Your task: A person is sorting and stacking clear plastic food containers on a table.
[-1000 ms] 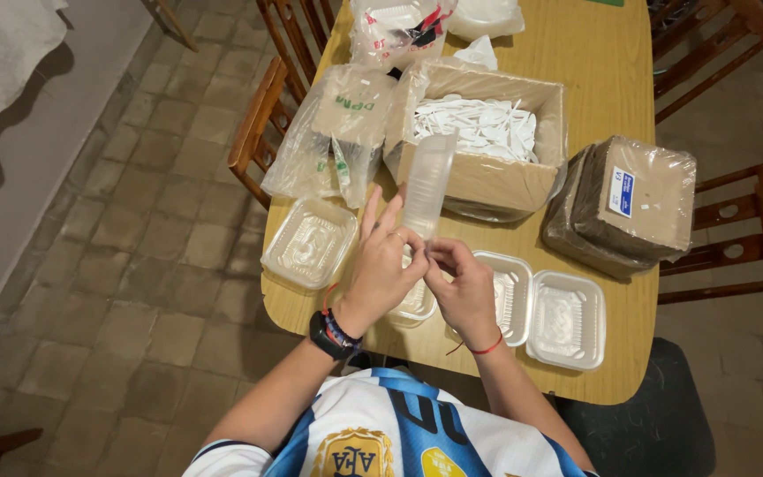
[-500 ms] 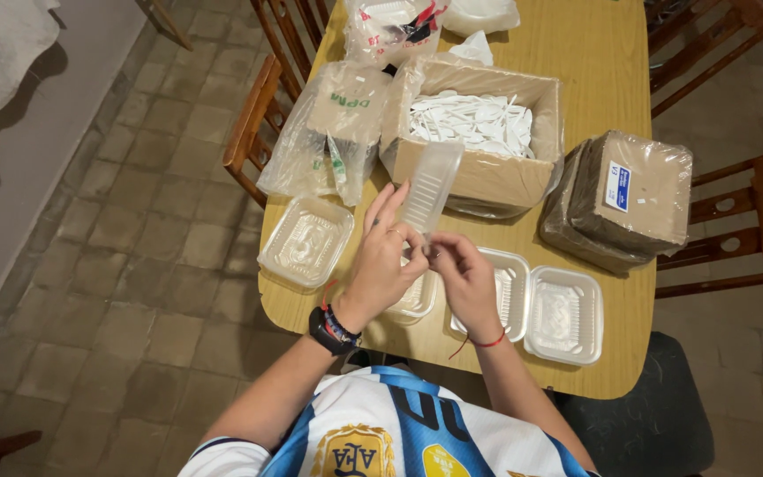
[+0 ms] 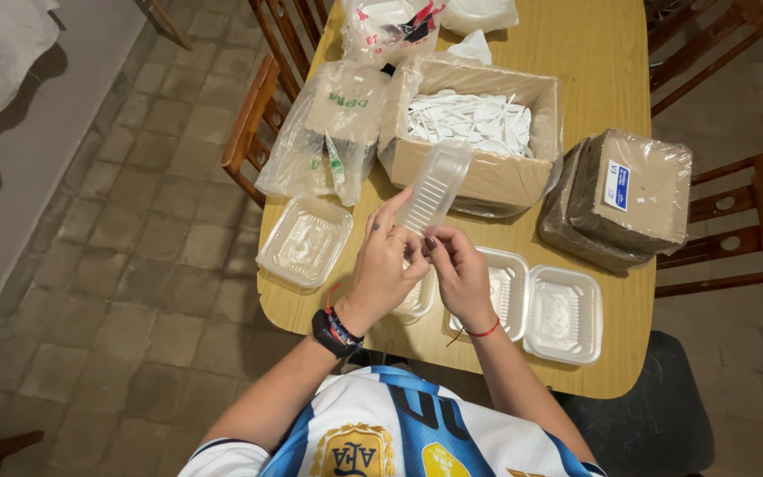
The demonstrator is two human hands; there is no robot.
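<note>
At the far left of the wooden worktop, a closed clear plastic container lies near the corner, just in front of a clear plastic bag holding brownish packages, with a wooden chair pushed in beside that edge. Next comes the left hand, wearing a dark wristband and cords, its fingers curled and the fingertips pinching the lower end of a clear ribbed plastic lid. The lid stands tilted in the air above the worktop, its upper end reaching in front of the cardboard box, which is open and full of white plastic cutlery. Under the left hand a small clear container peeks out (mostly hidden, so its state is unclear). The right hand, a red thread at the wrist, meets the left at the lid's lower end, its fingertips pinching the same edge. Just right of it lie two more clear containers side by side, one partly behind the right hand and another near the front edge. Beyond them, towards the right edge, sits a plastic-wrapped brown stack bearing a small label. At the far end, a tied bag with red and white contents rests behind the box.
</note>
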